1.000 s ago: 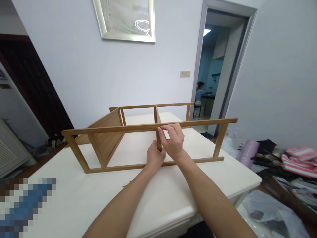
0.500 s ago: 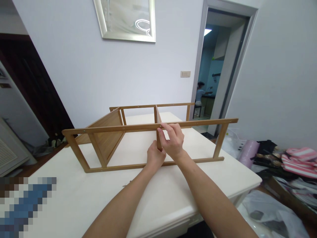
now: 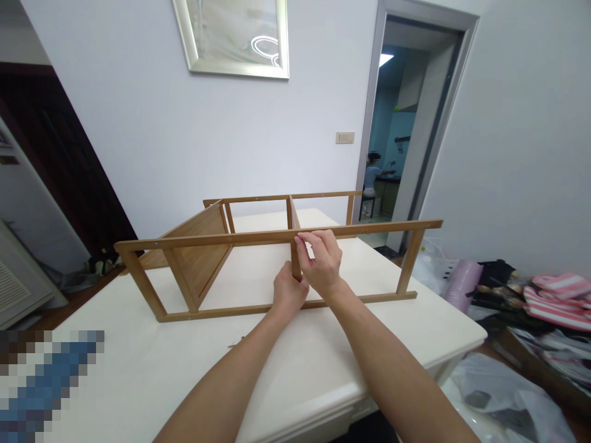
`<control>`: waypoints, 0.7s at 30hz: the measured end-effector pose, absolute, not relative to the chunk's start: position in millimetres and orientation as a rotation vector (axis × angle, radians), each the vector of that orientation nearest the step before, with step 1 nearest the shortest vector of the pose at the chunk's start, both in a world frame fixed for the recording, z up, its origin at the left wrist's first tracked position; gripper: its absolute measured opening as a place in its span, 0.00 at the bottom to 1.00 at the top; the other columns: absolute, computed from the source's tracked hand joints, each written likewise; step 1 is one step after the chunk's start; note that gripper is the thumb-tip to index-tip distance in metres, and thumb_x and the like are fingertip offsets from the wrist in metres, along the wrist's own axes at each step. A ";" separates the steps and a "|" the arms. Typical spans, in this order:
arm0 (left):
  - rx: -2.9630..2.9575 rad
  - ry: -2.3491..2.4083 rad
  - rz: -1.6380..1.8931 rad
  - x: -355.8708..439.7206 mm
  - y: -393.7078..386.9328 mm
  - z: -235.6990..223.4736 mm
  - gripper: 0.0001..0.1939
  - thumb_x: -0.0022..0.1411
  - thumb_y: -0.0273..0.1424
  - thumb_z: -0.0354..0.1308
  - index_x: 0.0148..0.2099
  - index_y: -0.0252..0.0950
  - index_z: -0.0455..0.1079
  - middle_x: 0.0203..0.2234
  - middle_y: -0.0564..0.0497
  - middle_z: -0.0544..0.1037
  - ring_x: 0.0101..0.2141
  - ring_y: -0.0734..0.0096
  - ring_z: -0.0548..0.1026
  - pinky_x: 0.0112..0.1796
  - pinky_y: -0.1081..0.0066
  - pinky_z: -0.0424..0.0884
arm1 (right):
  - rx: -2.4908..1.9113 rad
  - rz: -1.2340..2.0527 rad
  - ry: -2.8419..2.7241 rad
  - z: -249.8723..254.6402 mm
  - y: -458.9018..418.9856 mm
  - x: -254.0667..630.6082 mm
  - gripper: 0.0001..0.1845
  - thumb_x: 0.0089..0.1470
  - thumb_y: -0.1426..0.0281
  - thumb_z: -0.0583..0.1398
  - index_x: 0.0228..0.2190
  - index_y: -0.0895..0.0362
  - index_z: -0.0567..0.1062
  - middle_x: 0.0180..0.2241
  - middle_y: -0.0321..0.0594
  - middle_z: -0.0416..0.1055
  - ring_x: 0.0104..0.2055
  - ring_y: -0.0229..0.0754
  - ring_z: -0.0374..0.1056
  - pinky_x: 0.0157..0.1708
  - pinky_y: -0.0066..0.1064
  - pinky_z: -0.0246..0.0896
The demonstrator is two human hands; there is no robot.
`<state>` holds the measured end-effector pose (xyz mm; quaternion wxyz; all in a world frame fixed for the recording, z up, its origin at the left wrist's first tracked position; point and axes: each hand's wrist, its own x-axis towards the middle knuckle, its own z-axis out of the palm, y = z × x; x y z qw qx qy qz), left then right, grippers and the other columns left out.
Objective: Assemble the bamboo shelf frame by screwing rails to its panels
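Observation:
A wooden shelf frame (image 3: 249,237) lies on its side on the white table (image 3: 175,375). One slatted or panelled wooden shelf (image 3: 210,249) spans it toward the left. My left hand (image 3: 289,289) is closed round the lower part of a narrow wooden crosspiece (image 3: 296,258) at the middle of the frame. Just above it, my right hand (image 3: 324,261) pinches thumb and fingertips together against the near upper rail, where that rail meets the crosspiece. Whatever may be between those fingertips is too small to make out.
A small thin metal item (image 3: 237,342) lies on the table beside my left forearm. To the right, a pink roll (image 3: 463,286), striped cloth (image 3: 561,301) and plastic bags (image 3: 512,394) are heaped low down. Through the doorway, a person (image 3: 372,175) sits in another room.
The right fingertips have shifted very slightly on the rail. My left hand keeps its hold on the crosspiece, and the frame stays where it was.

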<state>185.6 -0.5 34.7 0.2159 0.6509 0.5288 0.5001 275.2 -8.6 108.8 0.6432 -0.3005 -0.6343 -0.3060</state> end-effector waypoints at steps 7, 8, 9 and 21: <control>1.783 1.455 1.387 186.0 0.0 33.7 0.14 0.53 0.26 0.61 0.44 0.38 0.68 0.29 0.50 0.78 0.30 0.66 0.74 0.30 0.71 0.65 | -0.714 -0.774 -1.431 109.9 -6.2 276.1 0.02 0.58 0.71 0.60 0.33 0.56 0.70 0.28 0.40 0.71 0.32 0.39 0.66 0.32 0.30 0.67; 1.784 1.456 1.387 186.1 -0.2 33.7 0.14 0.53 0.26 0.60 0.43 0.38 0.68 0.29 0.50 0.78 0.29 0.66 0.73 0.30 0.71 0.65 | -0.727 -0.789 -1.430 110.0 -6.1 276.3 0.03 0.59 0.71 0.60 0.32 0.55 0.70 0.27 0.39 0.71 0.32 0.39 0.66 0.31 0.30 0.66; 1.784 1.456 1.387 186.3 -0.4 33.8 0.13 0.53 0.26 0.60 0.43 0.38 0.68 0.29 0.50 0.78 0.29 0.67 0.73 0.30 0.71 0.65 | -0.739 -0.800 -1.432 109.9 -6.0 276.5 0.04 0.59 0.70 0.60 0.32 0.55 0.70 0.27 0.39 0.71 0.32 0.39 0.66 0.31 0.30 0.66; 1.774 1.444 1.393 185.8 -0.8 34.9 0.13 0.53 0.28 0.62 0.42 0.37 0.68 0.29 0.48 0.78 0.31 0.64 0.75 0.30 0.71 0.66 | -0.666 -0.759 -1.430 105.2 -5.2 274.9 0.12 0.57 0.72 0.60 0.44 0.56 0.68 0.32 0.42 0.72 0.35 0.41 0.67 0.30 0.31 0.66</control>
